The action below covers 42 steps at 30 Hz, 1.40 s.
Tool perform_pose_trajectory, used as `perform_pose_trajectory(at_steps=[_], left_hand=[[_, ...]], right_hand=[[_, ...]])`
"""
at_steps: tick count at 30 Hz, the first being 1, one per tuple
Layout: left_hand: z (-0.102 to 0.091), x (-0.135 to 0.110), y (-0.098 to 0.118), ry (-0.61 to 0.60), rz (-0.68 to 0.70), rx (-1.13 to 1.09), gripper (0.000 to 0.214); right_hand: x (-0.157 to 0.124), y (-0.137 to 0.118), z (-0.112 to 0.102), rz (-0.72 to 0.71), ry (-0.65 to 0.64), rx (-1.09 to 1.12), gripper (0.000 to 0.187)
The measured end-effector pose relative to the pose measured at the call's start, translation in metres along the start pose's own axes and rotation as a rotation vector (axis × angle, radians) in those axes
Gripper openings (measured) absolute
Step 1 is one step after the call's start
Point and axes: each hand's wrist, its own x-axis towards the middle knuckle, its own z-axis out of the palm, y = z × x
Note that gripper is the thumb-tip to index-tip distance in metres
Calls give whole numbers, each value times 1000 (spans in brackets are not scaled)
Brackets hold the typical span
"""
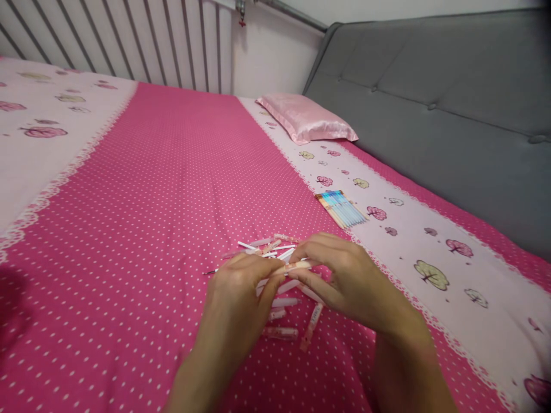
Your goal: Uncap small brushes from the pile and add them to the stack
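My left hand (pixel 239 295) and my right hand (pixel 344 281) meet over a pink dotted bed sheet (pixel 150 189). Both pinch one pale pink pen (pixel 295 267) between their fingertips, holding it level just above the sheet. Under and around the hands lies a loose heap of several pink and white pens and pen parts (pixel 279 301). One thin dark-tipped refill (pixel 210 271) sticks out to the left of the heap.
A flat pack of blue refills (pixel 341 208) lies beyond the hands on the sheet's pale border. A pink satin pillow (pixel 305 117) rests by the grey padded headboard (pixel 430 103). A white radiator (pixel 150 40) stands behind the bed.
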Motion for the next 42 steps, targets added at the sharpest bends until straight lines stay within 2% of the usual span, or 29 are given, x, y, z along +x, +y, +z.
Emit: perform_pose_trajectory(at_steps=[10,15,18,23,42], left_hand=[[0,-1,0,-10,5,2,13],[0,1,-1,4,-2,5,13],[1,2,-1,10,-9,0,13],[-1,1,-1,3,-4,-4,12],[0,2,1,38,58,20,11]], right_hand=[[3,0,4,49,-33,-61,32],[1,0,2,30,25,-41,17],[0,0,1,-51,58,-31,24],[2,2,3,-102,66,-21,8],[0,-3,-1,-27,-14,-56,18]])
